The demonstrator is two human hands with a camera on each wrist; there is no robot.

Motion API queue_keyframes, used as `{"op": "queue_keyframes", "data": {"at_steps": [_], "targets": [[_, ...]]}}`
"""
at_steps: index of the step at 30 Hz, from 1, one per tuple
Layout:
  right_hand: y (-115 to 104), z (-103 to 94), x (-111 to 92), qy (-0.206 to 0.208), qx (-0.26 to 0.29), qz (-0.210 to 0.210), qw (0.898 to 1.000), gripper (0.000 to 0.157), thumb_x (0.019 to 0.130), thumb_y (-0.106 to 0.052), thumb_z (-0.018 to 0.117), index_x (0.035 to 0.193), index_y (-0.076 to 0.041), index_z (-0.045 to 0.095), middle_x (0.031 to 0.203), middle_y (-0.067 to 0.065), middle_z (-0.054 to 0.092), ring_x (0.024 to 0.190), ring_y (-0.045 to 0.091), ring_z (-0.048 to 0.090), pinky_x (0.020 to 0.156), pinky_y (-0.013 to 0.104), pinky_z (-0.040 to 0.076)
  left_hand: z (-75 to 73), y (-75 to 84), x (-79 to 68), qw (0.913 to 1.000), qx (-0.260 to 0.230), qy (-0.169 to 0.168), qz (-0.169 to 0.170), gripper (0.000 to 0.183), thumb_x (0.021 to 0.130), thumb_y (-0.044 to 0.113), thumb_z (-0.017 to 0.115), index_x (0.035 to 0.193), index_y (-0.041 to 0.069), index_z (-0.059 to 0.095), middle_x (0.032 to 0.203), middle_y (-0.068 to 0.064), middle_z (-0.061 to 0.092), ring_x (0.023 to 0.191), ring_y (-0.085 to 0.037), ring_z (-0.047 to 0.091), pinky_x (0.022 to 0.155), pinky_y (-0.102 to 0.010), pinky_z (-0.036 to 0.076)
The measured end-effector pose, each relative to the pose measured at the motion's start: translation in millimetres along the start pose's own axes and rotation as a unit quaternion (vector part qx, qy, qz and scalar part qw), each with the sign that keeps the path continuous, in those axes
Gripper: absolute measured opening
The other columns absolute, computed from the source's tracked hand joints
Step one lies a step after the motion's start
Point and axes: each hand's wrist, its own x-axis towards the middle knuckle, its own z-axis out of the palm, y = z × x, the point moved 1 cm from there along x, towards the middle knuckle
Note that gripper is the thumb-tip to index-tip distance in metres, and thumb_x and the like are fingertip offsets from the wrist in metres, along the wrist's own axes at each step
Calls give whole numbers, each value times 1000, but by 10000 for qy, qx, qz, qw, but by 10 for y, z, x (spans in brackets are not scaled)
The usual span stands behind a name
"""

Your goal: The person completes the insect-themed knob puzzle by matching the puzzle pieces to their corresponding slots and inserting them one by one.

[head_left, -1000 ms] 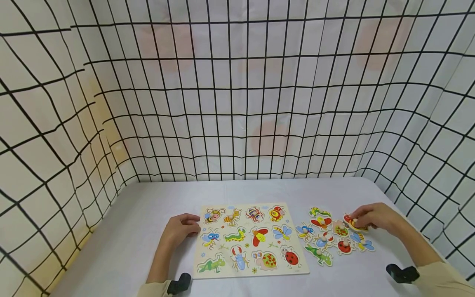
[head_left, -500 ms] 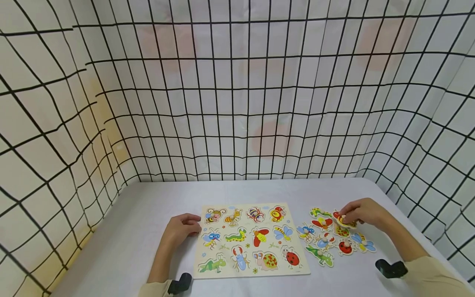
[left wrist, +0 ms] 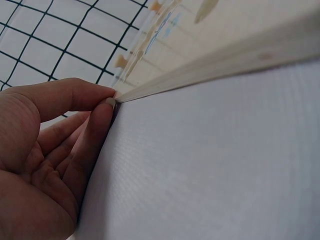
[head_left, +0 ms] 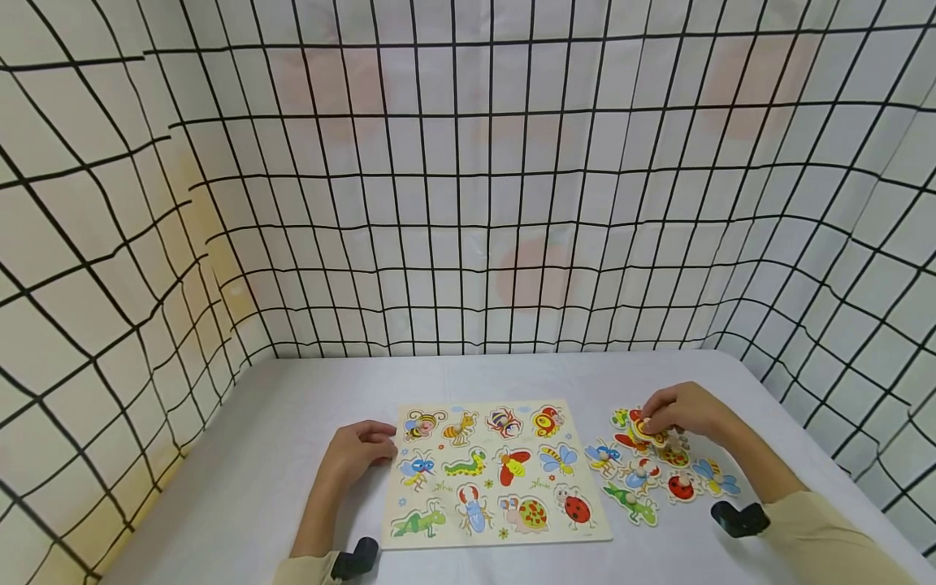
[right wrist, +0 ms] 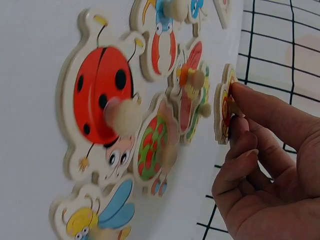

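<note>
My right hand [head_left: 687,409] pinches a red-and-yellow butterfly piece [right wrist: 224,112] over the loose pieces at the right of the desk [head_left: 292,406]. From the head view I can't see how I grip it; the right wrist view shows my thumb and finger closed about its knob, with the piece clear of the desk. From above, it partly covers the caterpillar piece [head_left: 620,418] and the red-winged piece [right wrist: 185,107]; the wrist view shows both well. That view also brings out the knobs on the ladybird [right wrist: 100,85] and the snail [right wrist: 150,145], while the grasshopper [head_left: 630,504] at the near left of the pile is plain only in the head view.

My left hand [head_left: 347,455] lies relaxed, finger and thumb touching the left edge of the board [left wrist: 245,30] near its far corner. The head view shows a gap between their tips; in the left wrist view the tips overlap. Only there do I see the board's thickness and two knobs [left wrist: 120,61] standing above its far side.
</note>
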Motion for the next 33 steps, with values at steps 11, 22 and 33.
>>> {"op": "queue_keyframes", "data": {"at_steps": [11,22,33], "targets": [[-260,162,70,-69,182,-57,9998,24,80,-24,83,94,-8,73,83,2,68,75,20,58,66,35,49,16,-1,16,10000,-39,-3,-20,26,84,8,77,109,6,74,84,-5,71,72,-18,63,68,-26,54],[-501,295,122,-159,266,-125,9994,22,79,-23,84,89,-8,72,79,2,68,71,19,56,63,32,47,4,10,-13,10000,-49,-22,25,26,84,9,77,109,6,74,85,-5,71,72,-18,62,67,-26,53],[-673,453,282,-156,362,-300,9988,23,79,-26,85,87,-9,71,74,2,69,67,20,56,61,33,46,0,-3,5,10000,-80,-37,19,25,84,8,76,109,5,74,86,-6,71,73,-18,62,67,-26,53]]}}
